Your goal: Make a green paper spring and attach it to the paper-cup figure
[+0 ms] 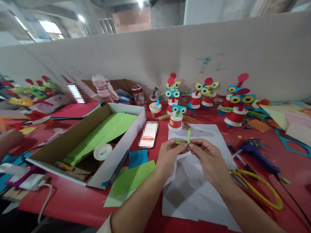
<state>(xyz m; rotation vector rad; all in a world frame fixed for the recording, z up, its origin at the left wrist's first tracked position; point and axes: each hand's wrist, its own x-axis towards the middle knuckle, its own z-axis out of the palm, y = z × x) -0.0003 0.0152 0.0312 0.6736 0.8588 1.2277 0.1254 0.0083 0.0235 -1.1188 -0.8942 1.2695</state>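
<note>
Above a white paper sheet (188, 187), my left hand (170, 155) and my right hand (206, 158) meet, fingertips almost touching. Both pinch a folded green paper strip (189, 136); one part of it stands upright and another points left over my left fingers. Just behind the hands stands a red-and-white cup figure (175, 122) with a blue eye piece and springy folded-paper arms.
An open box (143, 118) with green paper is at the left, a phone (148, 134) beside it. On the right lie a blue glue gun (259, 157) and yellow-handled scissors (264, 186). More cup figures (236, 116) line the back. Another person's hand (11, 142) shows far left.
</note>
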